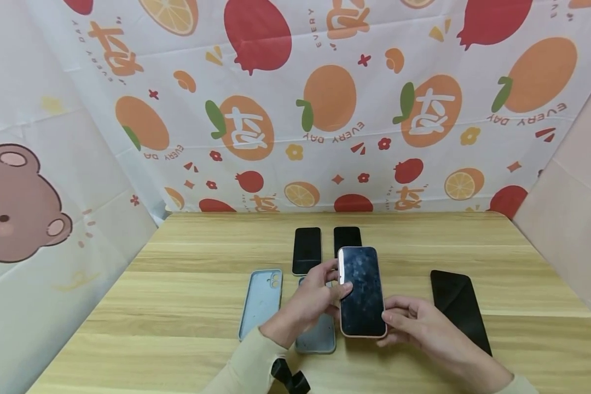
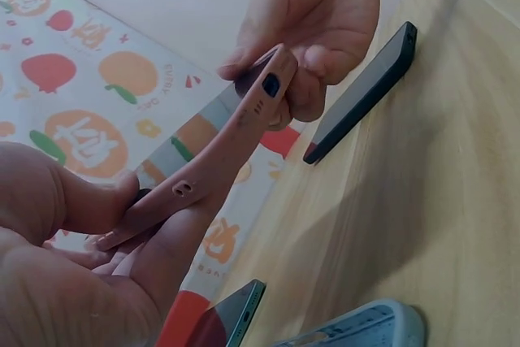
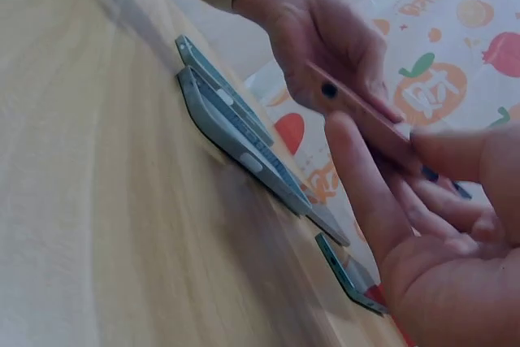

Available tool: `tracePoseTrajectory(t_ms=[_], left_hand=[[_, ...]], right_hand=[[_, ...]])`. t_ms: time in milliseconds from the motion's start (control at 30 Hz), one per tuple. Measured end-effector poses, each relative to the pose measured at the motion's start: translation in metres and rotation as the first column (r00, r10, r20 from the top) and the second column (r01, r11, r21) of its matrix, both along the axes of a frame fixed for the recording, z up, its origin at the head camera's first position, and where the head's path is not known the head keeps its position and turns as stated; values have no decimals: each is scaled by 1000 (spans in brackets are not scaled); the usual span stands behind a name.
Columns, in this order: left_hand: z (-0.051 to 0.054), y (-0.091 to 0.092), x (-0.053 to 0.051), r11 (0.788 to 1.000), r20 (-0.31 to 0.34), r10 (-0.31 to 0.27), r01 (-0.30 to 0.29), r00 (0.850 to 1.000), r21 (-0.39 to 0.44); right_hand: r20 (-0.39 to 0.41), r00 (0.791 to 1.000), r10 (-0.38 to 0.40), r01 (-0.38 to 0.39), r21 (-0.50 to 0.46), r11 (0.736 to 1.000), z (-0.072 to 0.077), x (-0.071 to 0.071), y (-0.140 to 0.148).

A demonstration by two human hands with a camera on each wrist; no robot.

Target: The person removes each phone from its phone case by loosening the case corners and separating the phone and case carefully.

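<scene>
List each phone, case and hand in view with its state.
Held phone: screen dark, in pink case, lifted
Left hand: gripping held phone
Right hand: gripping held phone
Back-left phone: flat, screen dark
Back-right phone: flat, partly covered
Right phone: lying flat, dark
Left case: empty, open side up
Middle case: flat, partly hidden

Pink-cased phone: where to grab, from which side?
I'd pinch the phone by its long right edge, beyond the right hand, coming from the right. It's a thin slab held clear of the table, so there should be room behind; the left hand pinches the left edge, while the upper right edge looks free.
</scene>
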State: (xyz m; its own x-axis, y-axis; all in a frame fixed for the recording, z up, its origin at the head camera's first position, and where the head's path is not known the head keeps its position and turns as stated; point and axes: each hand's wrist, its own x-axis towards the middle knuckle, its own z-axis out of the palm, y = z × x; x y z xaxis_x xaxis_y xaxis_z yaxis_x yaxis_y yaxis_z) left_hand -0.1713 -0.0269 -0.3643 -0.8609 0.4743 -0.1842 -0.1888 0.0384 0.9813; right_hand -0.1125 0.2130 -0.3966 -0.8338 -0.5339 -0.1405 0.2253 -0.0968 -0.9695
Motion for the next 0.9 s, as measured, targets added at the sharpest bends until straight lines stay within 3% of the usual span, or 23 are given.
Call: tracePoseTrajectory(t_ms=[133,433,633,900], left_hand=[[-3,2,-1,1000,6,20,-21,1000,9],[-5,2,-1,999,-1,34,-34,999,8],[-4,-1,-4,1000,5,17,-17,1000,19],[-7,-6,-5,992,69,-32,23,997,121]], right_hand=[[17,999,-40,40,31,999,1,3,-2],[-21,1000,-12,12,23,1000,0,2,-4],[-127,992,8,-5,22,1000,-2,1,-6],[-292,956,24,-52,-90,995,-7,4,-10]])
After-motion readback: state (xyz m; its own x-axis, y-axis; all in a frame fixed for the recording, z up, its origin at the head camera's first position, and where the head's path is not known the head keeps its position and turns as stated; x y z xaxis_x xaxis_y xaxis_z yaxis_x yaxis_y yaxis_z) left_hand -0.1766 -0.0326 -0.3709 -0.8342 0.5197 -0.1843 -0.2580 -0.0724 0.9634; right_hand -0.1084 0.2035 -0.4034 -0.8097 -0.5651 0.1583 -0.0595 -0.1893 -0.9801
